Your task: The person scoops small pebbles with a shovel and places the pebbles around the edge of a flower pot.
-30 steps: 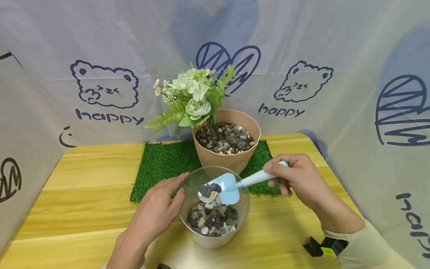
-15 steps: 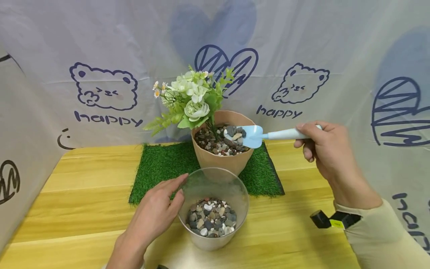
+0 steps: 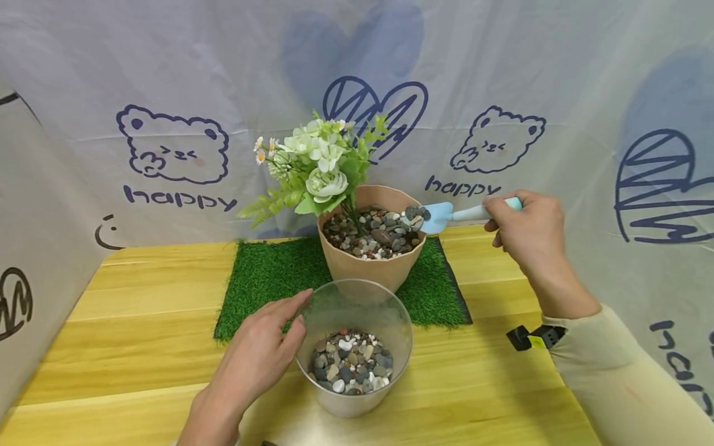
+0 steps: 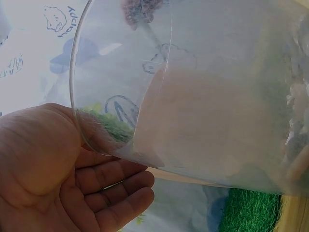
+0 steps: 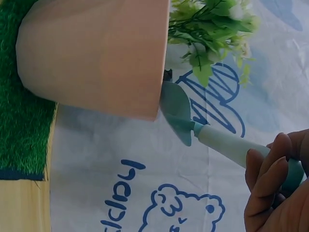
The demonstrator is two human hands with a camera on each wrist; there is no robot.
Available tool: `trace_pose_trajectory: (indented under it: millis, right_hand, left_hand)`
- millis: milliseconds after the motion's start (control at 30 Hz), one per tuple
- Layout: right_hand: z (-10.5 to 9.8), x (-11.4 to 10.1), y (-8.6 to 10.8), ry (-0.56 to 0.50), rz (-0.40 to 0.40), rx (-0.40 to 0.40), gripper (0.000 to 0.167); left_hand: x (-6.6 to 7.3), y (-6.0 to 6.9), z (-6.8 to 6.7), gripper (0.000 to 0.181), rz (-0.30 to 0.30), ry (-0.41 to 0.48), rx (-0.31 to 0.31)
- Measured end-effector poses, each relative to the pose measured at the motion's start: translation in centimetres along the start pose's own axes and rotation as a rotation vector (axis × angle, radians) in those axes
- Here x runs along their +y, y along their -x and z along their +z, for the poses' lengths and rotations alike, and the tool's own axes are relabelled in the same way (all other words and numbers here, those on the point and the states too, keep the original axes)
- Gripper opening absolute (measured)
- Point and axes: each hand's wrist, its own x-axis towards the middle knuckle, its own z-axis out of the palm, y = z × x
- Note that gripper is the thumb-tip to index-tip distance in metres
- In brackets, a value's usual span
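My right hand (image 3: 527,229) grips the pale handle of a light blue trowel (image 3: 437,217), seen also in the right wrist view. Its blade carries grey and tan pebbles (image 3: 416,215) at the right rim of a peach flowerpot (image 3: 365,266). Pebbles fill the pot around the stems of a green and white flower bunch (image 3: 320,161). Nearer me, a clear plastic bucket (image 3: 357,402) has mixed pebbles (image 3: 351,362) in its bottom. My left hand (image 3: 262,341) touches the bucket's left rim with fingers extended; in the left wrist view its palm and relaxed fingers (image 4: 116,193) lie beside the clear wall.
A green turf mat (image 3: 273,279) lies under the pot on the yellow wooden table (image 3: 139,322). Behind and at both sides hangs a pale cloth (image 3: 251,56) printed with bears and hearts.
My right hand has carried the pebble-loaded trowel from above the bucket up to the pot, then drawn it slightly right to the pot's rim. The left hand has stayed at the bucket.
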Motion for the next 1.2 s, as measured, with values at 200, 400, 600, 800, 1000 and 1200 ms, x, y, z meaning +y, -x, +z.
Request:
trace_pose_trajectory:
  millis: [200,400,600,800,1000,1200]
  right_hand:
    - [0.0,-0.3,-0.2,0.124,-0.044,0.024,0.036]
    - [-0.1,-0.9,-0.2,0.183,-0.094,0.056,0.033]
    - [-0.3,-1.3,0.2,0.221,-0.103,0.062,0.032]
    - [-0.2,-1.9,0.5,0.299,-0.146,0.067,0.031]
    - [0.2,-2.2,1.2,0.390,-0.269,0.112,0.031]
    - [0.8,-2.5,1.9,0.409,-0.352,0.121,0.029]
  left_hand:
    - [0.1,0.1,0.0,0.045,-0.001,-0.001,0.003]
    - [0.1,0.1,0.0,0.045,0.001,-0.001,0.002]
    - [0.2,0.1,0.0,0.045,0.002,0.002,0.001]
    - [0.2,0.1,0.0,0.044,-0.008,0.007,-0.002]
    - [0.1,0.1,0.0,0.044,-0.006,0.008,0.001]
    - [0.1,0.1,0.0,0.044,-0.014,0.007,-0.007]
